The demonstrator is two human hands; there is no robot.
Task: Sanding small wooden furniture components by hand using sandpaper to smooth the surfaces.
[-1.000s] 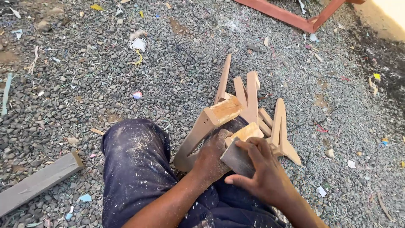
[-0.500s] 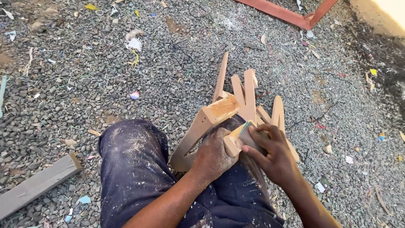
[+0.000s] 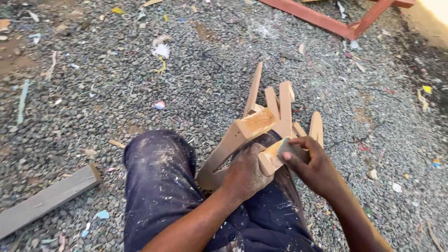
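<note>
Leg [image 3: 270, 156] sanding, mid-frame on the lap: left hand [image 3: 245, 175] clamps the wood, right hand [image 3: 310, 165] presses sandpaper [image 3: 285, 148] to its end face.
End grain looks pale and fresh; a second leg [image 3: 238, 135] shows a similar clean end. More legs [image 3: 284, 107] lie piled just beyond. Gravel [image 3: 93, 93] gives open room left; red frame [image 3: 326, 18] upper right.

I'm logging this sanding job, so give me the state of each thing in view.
Left hand: gripping the wooden piece.
Right hand: pressing sandpaper to the wood.
Wooden piece: held over the lap.
Sandpaper: folded against the wood's end.
Grey plank: flat on gravel.
</note>
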